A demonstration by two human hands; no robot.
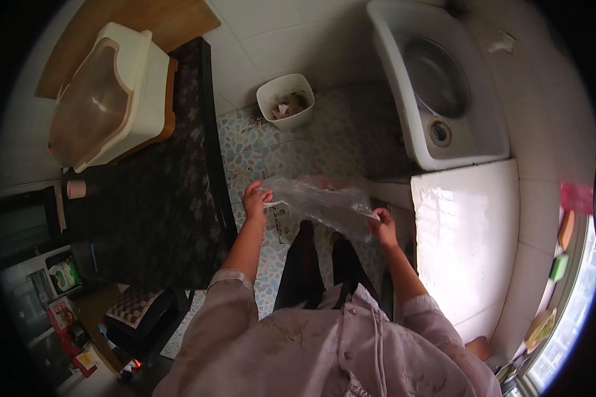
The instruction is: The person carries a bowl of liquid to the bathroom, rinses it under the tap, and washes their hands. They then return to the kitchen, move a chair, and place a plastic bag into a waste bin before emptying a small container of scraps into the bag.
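A clear plastic bag point(323, 201) is stretched between my two hands above the tiled floor, in front of my legs. My left hand point(256, 200) grips one side of its edge, with a pale strip near the fingers. The other side is pinched in my right hand point(384, 228), close to the white counter. Something reddish shows at the bag's far edge; I cannot tell whether it is print or contents. Beyond the bag, a white plastic bin point(286, 101) stands on the floor by the wall with some waste inside.
On my left, a dark table point(154, 218) carries a cream storage box point(129, 109) with a brownish see-through lid and a pink cup point(76, 189). To the right are a white sink point(482, 134) holding a round basin point(437, 77) and a white counter point(464, 238). A black stool point(144, 317) stands lower left.
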